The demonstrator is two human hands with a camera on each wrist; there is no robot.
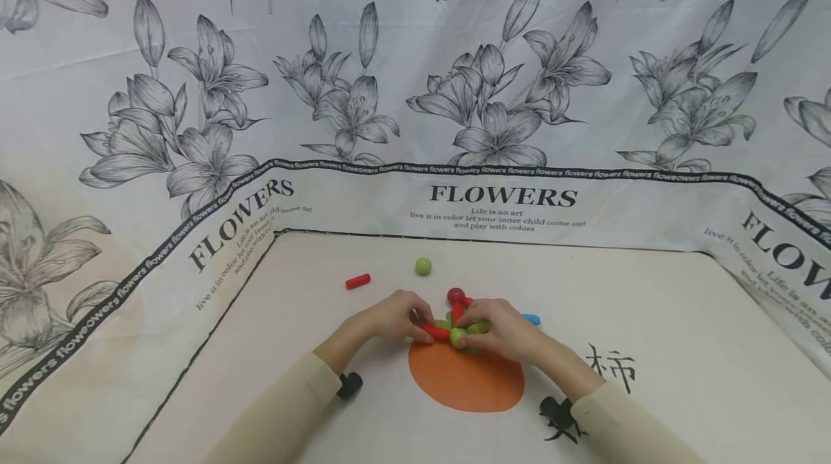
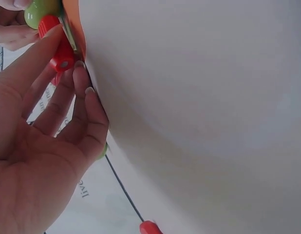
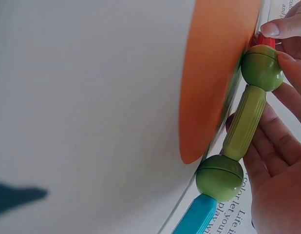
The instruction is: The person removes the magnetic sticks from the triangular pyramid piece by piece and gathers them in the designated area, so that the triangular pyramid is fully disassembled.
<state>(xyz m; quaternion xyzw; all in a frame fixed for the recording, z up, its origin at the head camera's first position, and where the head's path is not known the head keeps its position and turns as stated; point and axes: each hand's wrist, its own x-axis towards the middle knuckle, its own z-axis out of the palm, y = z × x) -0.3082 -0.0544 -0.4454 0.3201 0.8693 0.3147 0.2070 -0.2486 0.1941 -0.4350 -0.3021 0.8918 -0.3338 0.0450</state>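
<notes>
My left hand (image 1: 401, 314) pinches a short red rod (image 2: 62, 51) between thumb and fingers. One end of that rod meets a green ball (image 3: 261, 70), which the thumb and fingers of my right hand (image 1: 500, 327) grip. From this ball runs a ridged green rod (image 3: 245, 123) to a second green ball (image 3: 219, 176), and a blue rod (image 3: 195, 217) continues from there. In the head view, another red rod (image 1: 458, 314) stands between the gripped ball and a dark red ball (image 1: 456, 296) behind it. My right fingers hide part of the joined pieces.
A loose green ball (image 1: 423, 266) lies farther back on the cloth, and a loose red rod (image 1: 358, 281) lies to its left. An orange printed shape (image 1: 466, 381) is in front of the hands. Flower-printed fabric (image 1: 500, 103) hangs behind.
</notes>
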